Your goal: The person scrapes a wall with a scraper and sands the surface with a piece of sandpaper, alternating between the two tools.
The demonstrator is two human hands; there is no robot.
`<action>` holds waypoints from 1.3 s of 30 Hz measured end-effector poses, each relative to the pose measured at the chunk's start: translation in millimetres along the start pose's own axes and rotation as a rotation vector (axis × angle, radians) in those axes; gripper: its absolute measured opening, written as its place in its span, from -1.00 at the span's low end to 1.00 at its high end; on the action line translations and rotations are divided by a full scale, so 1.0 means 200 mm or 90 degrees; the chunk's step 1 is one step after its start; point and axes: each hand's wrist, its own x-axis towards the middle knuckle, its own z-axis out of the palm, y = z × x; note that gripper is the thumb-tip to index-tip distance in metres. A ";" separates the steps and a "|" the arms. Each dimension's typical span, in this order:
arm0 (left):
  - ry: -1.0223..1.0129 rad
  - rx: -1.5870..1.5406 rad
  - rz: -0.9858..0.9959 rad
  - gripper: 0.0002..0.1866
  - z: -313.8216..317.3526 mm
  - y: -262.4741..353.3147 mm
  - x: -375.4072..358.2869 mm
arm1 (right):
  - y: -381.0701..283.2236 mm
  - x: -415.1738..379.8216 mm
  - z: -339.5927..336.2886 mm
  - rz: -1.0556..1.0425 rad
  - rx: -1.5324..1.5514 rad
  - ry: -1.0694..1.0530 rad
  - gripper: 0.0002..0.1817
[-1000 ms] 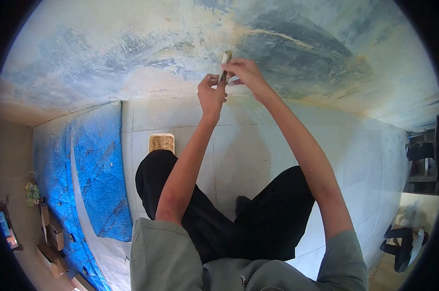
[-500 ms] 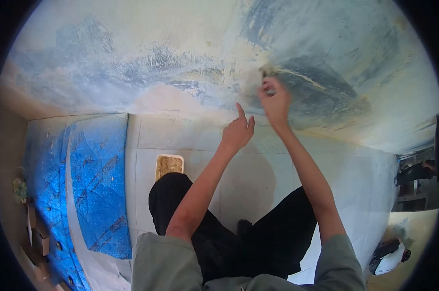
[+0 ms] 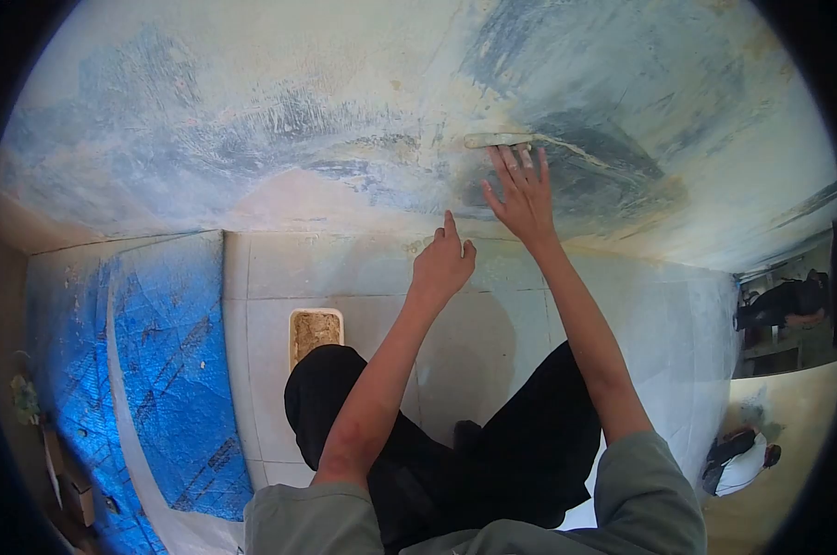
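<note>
Against the stained wall, my right hand has its fingers stretched out, their tips pressing on a scraper-like tool. The tool's pale handle points left; its blade is hard to make out near the fingertips. A thin pale ridge runs right from there across a dark grey patch. My left hand is lower and to the left, index finger extended towards the wall's foot, thumb apart, other fingers partly bent, holding nothing. A cream tub of brownish paste stands on the floor beside my left knee.
Blue sheeting covers the floor at left, with cardboard pieces beyond it. Pale floor tiles lie below the wall. One person is at lower right; another in dark clothes is at the right edge.
My right hand has gone from curled fingers to outstretched ones against the tool, whose handle now shows clearly. My left hand has shifted slightly down and left. The view has shifted a little.
</note>
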 end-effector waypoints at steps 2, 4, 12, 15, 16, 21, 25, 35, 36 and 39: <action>-0.004 -0.005 -0.002 -0.26 0.01 0.01 0.02 | -0.06 -0.01 -0.01 0.017 0.032 0.001 -0.35; -0.012 -0.004 0.002 -0.27 0.04 -0.01 0.03 | -0.16 -0.06 -0.01 -0.078 0.156 -0.131 -0.35; -0.058 0.029 -0.005 -0.32 0.08 0.00 0.00 | -0.05 0.02 -0.04 0.182 0.021 0.054 -0.36; -0.059 0.049 0.011 -0.34 0.11 0.00 0.00 | -0.01 -0.07 -0.02 0.038 0.053 -0.030 -0.36; -0.068 0.072 0.008 -0.34 0.10 -0.01 0.00 | 0.00 -0.07 -0.01 -0.035 0.053 -0.073 -0.36; -0.106 0.113 -0.018 -0.36 0.07 -0.04 -0.06 | 0.04 -0.01 0.01 0.114 0.052 0.113 -0.38; -0.083 0.157 -0.022 -0.36 0.01 -0.09 -0.07 | -0.04 -0.07 0.04 -0.107 0.090 -0.036 -0.36; -0.085 0.183 -0.048 -0.35 -0.02 -0.14 -0.09 | -0.15 -0.04 0.16 0.129 0.115 0.080 -0.37; -0.092 0.200 -0.056 -0.35 -0.01 -0.14 -0.10 | -0.14 -0.03 0.17 0.150 0.135 0.110 -0.41; -0.106 0.214 -0.067 -0.35 -0.02 -0.12 -0.09 | -0.04 0.10 0.07 0.224 0.227 0.126 -0.52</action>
